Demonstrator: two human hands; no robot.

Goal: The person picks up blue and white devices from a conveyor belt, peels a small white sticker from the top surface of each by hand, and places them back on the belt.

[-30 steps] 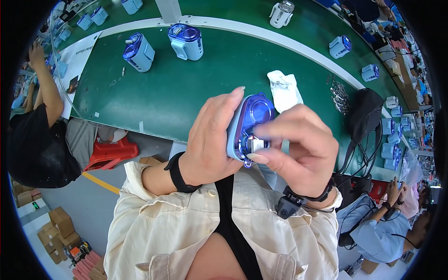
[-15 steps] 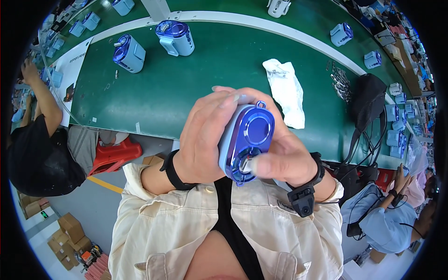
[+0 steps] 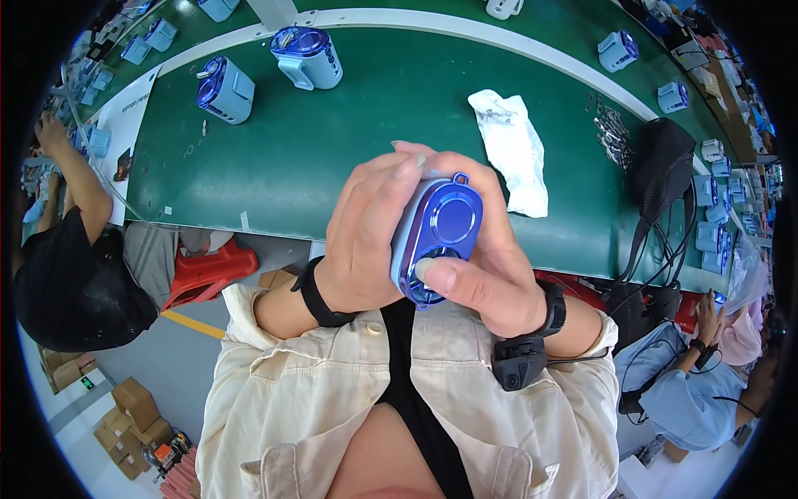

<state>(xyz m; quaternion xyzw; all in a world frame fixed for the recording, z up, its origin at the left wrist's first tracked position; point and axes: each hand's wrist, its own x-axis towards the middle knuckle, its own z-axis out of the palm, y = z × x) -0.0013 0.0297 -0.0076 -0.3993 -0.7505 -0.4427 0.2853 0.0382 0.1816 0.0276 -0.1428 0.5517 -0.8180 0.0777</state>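
Between my two hands, above the near edge of the table, is a light-blue device with a glossy dark-blue top (image 3: 455, 218). A small loop sticks out at its far end, and a raised round disc shows on the top. My left hand (image 3: 366, 229) wraps around its left side, fingers bent over the far end. From the right my right hand (image 3: 496, 274) holds it, with the thumb pressed down on the round recess at the near end. The thumb covers most of that recess, so what lies in it is hidden. The device's underside is hidden too.
Two similar devices (image 3: 306, 60) stand at the far left of the green table (image 3: 332, 125). A crumpled white cloth (image 3: 514, 154) lies to the right, near scattered small metal parts (image 3: 613, 137) and a black bag (image 3: 661, 170) with cables. Co-workers sit at both sides.
My right thumb has shifted left and now covers the recess, where a small metal piece showed before. Both hands and the device have moved slightly up and left in view.
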